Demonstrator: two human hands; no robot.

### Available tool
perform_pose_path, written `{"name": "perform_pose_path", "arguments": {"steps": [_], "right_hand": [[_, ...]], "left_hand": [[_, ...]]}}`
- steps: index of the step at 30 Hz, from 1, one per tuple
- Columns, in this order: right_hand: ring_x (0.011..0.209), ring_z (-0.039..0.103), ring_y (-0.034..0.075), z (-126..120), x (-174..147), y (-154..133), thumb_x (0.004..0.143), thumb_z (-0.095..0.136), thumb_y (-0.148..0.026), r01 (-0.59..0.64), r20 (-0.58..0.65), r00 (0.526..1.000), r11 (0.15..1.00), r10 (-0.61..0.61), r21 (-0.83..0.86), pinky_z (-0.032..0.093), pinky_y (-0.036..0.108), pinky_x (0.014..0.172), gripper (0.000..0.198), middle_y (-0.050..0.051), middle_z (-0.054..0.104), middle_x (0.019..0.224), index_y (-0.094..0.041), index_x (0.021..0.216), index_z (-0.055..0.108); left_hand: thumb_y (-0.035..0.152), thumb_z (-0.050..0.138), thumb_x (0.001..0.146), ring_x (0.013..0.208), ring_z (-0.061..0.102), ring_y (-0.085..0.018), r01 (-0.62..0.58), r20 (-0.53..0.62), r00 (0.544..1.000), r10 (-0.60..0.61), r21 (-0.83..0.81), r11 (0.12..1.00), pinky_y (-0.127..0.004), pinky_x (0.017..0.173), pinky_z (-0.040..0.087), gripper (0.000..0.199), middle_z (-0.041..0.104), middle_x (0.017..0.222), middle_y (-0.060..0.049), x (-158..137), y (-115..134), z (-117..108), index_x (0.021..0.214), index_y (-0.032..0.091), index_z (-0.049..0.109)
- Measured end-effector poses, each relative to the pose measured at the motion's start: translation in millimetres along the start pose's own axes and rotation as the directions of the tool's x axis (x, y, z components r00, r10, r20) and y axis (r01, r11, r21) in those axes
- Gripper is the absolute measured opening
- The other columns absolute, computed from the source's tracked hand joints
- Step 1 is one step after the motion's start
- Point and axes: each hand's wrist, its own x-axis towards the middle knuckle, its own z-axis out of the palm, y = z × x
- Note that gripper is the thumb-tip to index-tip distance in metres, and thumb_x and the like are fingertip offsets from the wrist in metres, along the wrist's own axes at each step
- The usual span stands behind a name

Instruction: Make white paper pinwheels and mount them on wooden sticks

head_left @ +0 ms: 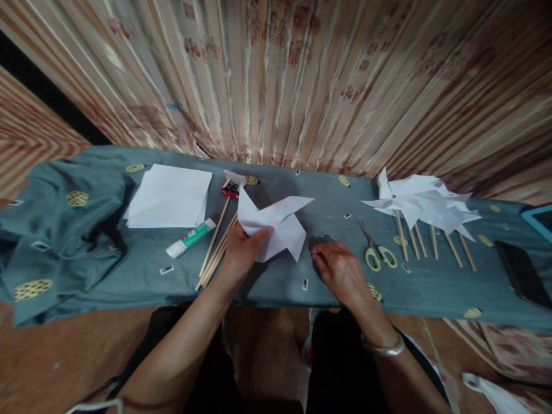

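Observation:
A white paper pinwheel (282, 230) with folded points is held in my left hand (244, 247), its thumb pressed on the paper near the middle. Just right of it, my right hand (338, 267) is closed in a pinch low over the cloth; whatever lies between the fingertips is too small to name. Beside my left hand lie several wooden sticks (215, 257). An open small red box (230, 188) with dark little pieces in it sits behind them. Scissors (376, 250) with green handles rest to the right of my right hand.
A stack of white paper (170, 198) and a glue stick (190, 238) lie on the left. At the right are several finished pinwheels (426, 201) on sticks, a dark phone (521, 273) and a blue-edged device (539, 221). A curtain (276, 86) hangs behind the cloth-covered table (276, 290).

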Motion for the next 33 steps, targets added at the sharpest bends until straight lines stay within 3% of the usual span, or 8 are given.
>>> {"name": "perform_pose_path", "arguments": {"steps": [4, 7, 10, 12, 16, 20, 33], "right_hand": [[0.079, 0.064, 0.021, -13, 1, -6, 0.086, 0.058, -0.027, -0.167, -0.123, 0.968, 0.927, 0.219, 0.335, 0.052, 0.036, 0.075, 0.01, 0.003, 0.069, 0.083, -0.023, 0.086, 0.068], [0.079, 0.064, 0.019, -18, 2, -24, 0.085, 0.061, -0.028, -0.174, -0.127, 0.952, 0.834, 0.279, 0.524, 0.053, 0.035, 0.077, 0.008, 0.001, 0.069, 0.082, -0.024, 0.085, 0.068], [0.091, 0.064, 0.02, -16, 2, -42, 0.087, 0.059, -0.025, -0.095, -0.164, 0.965, 0.852, 0.207, 0.515, 0.051, 0.039, 0.087, 0.008, 0.002, 0.07, 0.092, -0.025, 0.086, 0.068], [0.109, 0.059, 0.023, -14, 2, -49, 0.086, 0.061, -0.025, -0.052, -0.219, 0.961, 0.888, 0.169, 0.457, 0.047, 0.045, 0.098, 0.008, 0.005, 0.067, 0.113, -0.025, 0.086, 0.068], [0.139, 0.035, 0.029, -10, 3, -50, 0.084, 0.064, -0.025, -0.055, -0.297, 0.936, 0.913, 0.188, 0.405, 0.029, 0.055, 0.114, 0.006, 0.004, 0.042, 0.148, -0.023, 0.081, 0.069], [0.146, 0.022, 0.027, -6, 3, -48, 0.084, 0.064, -0.022, -0.054, -0.287, 0.939, 0.907, 0.189, 0.418, 0.021, 0.055, 0.118, 0.007, 0.004, 0.038, 0.151, -0.022, 0.081, 0.07], [0.146, 0.023, 0.028, 1, 8, -44, 0.084, 0.065, -0.027, -0.084, -0.214, 0.952, 0.863, 0.217, 0.499, 0.022, 0.056, 0.117, 0.007, 0.003, 0.039, 0.151, -0.023, 0.081, 0.07]], "left_hand": [[0.026, 0.079, 0.056, 0.061, 0.063, -0.016, -0.064, 0.004, 0.998, 0.064, 0.057, 0.996, -0.026, 0.059, 0.049, 0.021, 0.073, 0.069, -0.002, -3, 0, 5, 0.073, 0.015, 0.072], [0.027, 0.079, 0.056, 0.061, 0.064, -0.018, -0.086, 0.016, 0.996, 0.085, 0.107, 0.991, -0.028, 0.06, 0.05, 0.02, 0.072, 0.067, -0.002, -6, -2, 11, 0.07, 0.014, 0.072], [0.028, 0.077, 0.06, 0.067, 0.066, -0.02, -0.121, 0.056, 0.992, 0.114, 0.159, 0.98, -0.03, 0.066, 0.051, 0.021, 0.074, 0.073, -0.004, -11, -7, 18, 0.075, 0.014, 0.074], [0.028, 0.076, 0.063, 0.073, 0.067, -0.02, -0.165, 0.086, 0.985, 0.151, 0.184, 0.969, -0.031, 0.07, 0.052, 0.022, 0.075, 0.08, -0.004, -16, -10, 22, 0.082, 0.016, 0.075], [0.026, 0.075, 0.064, 0.072, 0.067, -0.02, -0.167, 0.102, 0.983, 0.15, 0.184, 0.969, -0.031, 0.069, 0.052, 0.019, 0.075, 0.079, -0.003, -25, -11, 28, 0.081, 0.017, 0.075], [0.025, 0.077, 0.061, 0.062, 0.063, -0.016, -0.122, 0.09, 0.99, 0.108, 0.167, 0.978, -0.027, 0.06, 0.049, 0.012, 0.072, 0.069, -0.002, -31, -7, 32, 0.068, 0.017, 0.073], [0.029, 0.079, 0.058, 0.059, 0.06, -0.015, -0.11, 0.104, 0.99, 0.096, 0.142, 0.984, -0.025, 0.054, 0.046, 0.019, 0.068, 0.064, -0.001, -31, -7, 27, 0.063, 0.014, 0.069]]}}
